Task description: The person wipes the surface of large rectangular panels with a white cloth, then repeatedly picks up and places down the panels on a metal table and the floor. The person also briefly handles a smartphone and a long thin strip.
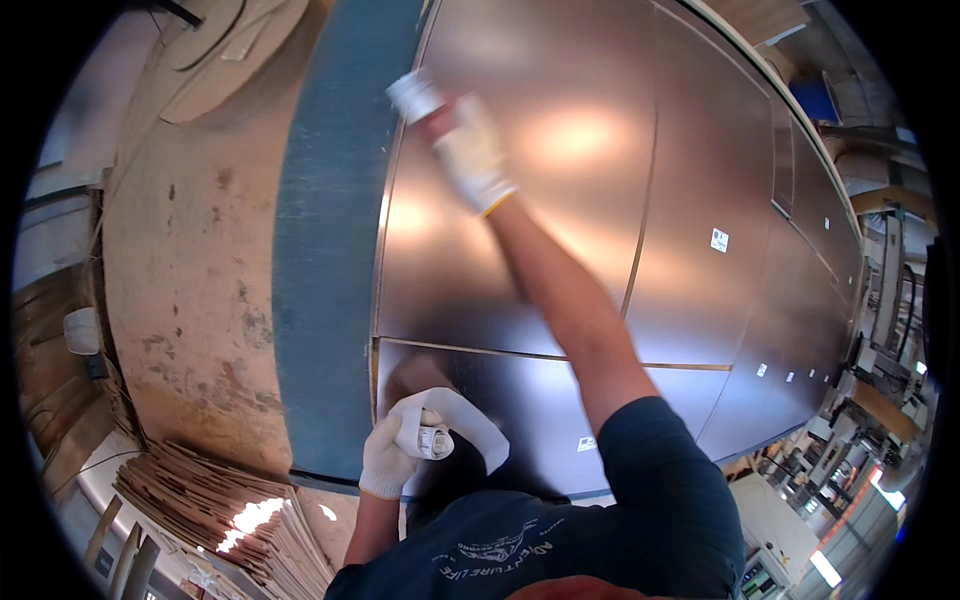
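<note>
As left hand (388,452) holds roll (435,442), perhaps paper, glossy panels (560,255)

Blue strip (325,250): we could pass a hand along it, beside the panels (690,290).
Panels' middle: our right forearm (575,300) crosses, barring the way.
Near-left corner: our left hand (386,458) and white roll (434,442) obstruct it (the loose tail curls rightward).

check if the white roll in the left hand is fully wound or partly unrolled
Partly unrolled: the white roll is coiled in the left hand, but a loose strip curves away to the right.
</note>
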Demonstrator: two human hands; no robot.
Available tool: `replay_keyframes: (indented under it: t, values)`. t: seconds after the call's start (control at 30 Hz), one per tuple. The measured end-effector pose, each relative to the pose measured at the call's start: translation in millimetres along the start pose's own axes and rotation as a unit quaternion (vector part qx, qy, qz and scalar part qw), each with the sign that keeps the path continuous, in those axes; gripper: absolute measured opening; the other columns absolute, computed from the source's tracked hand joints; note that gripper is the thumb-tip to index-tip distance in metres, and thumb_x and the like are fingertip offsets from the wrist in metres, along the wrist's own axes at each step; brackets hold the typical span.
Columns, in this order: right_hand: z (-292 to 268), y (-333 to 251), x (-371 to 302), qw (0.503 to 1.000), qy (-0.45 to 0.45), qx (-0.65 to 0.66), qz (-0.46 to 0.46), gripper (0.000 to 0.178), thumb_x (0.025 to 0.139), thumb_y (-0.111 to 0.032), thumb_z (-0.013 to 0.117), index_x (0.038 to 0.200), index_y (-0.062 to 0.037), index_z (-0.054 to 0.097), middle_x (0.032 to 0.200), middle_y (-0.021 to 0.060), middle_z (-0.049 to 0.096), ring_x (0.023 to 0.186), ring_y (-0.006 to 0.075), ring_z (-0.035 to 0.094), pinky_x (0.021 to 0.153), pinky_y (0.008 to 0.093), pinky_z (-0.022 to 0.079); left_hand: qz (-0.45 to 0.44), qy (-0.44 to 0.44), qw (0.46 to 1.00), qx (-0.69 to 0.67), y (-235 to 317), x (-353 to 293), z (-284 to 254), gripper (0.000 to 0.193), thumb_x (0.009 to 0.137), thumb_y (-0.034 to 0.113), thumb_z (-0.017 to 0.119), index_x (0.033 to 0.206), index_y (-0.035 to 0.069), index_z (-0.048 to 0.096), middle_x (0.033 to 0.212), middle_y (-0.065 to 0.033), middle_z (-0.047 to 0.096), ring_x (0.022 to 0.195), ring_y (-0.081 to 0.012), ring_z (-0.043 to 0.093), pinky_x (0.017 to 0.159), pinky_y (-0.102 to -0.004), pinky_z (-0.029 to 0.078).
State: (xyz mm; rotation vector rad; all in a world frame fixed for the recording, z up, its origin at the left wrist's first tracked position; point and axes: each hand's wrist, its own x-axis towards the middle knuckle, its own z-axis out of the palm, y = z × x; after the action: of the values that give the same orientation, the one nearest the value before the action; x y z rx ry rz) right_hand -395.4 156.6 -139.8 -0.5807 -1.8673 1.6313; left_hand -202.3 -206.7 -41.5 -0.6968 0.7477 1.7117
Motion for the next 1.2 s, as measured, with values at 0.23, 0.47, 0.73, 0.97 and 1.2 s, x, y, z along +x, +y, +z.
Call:
replay_keyframes:
  t: [0.23, 0.47, 0.73, 0.97, 1.2]
  values:
    - [-281.1, 0.0, 54.8, 0.959, 0.277, 0.019, 0.061, 0.019, 0.095, -0.008, 0.052, 0.110, 0.0011, 0.058, 0.087, 0.0092, 0.064, 0.074, 0.0135, 0.063, 0.065, 0.0246, 0.049, -0.033, -0.118, 0.987, 0.106, 0.3, 23.3, 22.3, 0.051, 0.096, 0.029, 0.041, 0.109, -0.014, 0.065, 0.107, -0.0234, 0.068, 0.096, -0.0313, 0.069, 0.090, -0.0396, 0.052]
    - [-149.5, -53.1, -2.1, 0.891, -0.083, -0.433, 0.109, 0.028, 0.081, -0.021, 0.073, 0.099, -0.0006, 0.064, 0.085, 0.0147, 0.067, 0.078, 0.0301, 0.065, 0.072, 0.0391, 0.054, -0.112, -0.128, 0.978, 0.123, -17.4, 38.6, 42.6, 0.043, 0.094, 0.021, 0.043, 0.108, -0.013, 0.066, 0.111, -0.0207, 0.069, 0.102, -0.0302, 0.067, 0.094, -0.0388, 0.051]
    - [-81.7, -88.3, -50.5, 0.791, -0.212, -0.553, -0.154, 0.052, 0.068, -0.026, 0.078, 0.103, 0.0038, 0.054, 0.112, 0.0237, 0.055, 0.106, 0.0400, 0.055, 0.090, 0.0497, 0.046, -0.109, -0.075, 0.984, 0.116, -17.9, 34.6, 25.3, 0.040, 0.088, 0.018, 0.044, 0.098, -0.013, 0.068, 0.103, -0.0227, 0.069, 0.095, -0.0316, 0.068, 0.088, -0.0408, 0.053]
    - [-83.6, -51.9, -64.4, 0.755, -0.137, -0.635, -0.089, 0.076, 0.084, -0.045, 0.064, 0.131, 0.0121, 0.045, 0.142, 0.0270, 0.043, 0.135, 0.0409, 0.038, 0.112, 0.0479, 0.031, -0.092, -0.089, 0.989, 0.074, -23.0, 13.9, 24.0, 0.047, 0.094, 0.028, 0.051, 0.119, -0.011, 0.060, 0.113, -0.0197, 0.067, 0.101, -0.0306, 0.066, 0.094, -0.0429, 0.050]
    - [-179.7, -140.7, -189.1, 0.827, -0.121, -0.500, 0.227, 0.036, 0.088, -0.035, 0.060, 0.091, 0.0000, 0.068, 0.107, 0.0254, 0.064, 0.106, 0.0417, 0.059, 0.091, 0.0491, 0.048, 0.034, -0.263, 0.957, 0.115, -35.1, -30.3, 49.4, 0.056, 0.084, 0.023, 0.072, 0.129, -0.005, 0.054, 0.120, -0.0148, 0.064, 0.112, -0.0269, 0.063, 0.098, -0.0403, 0.048]
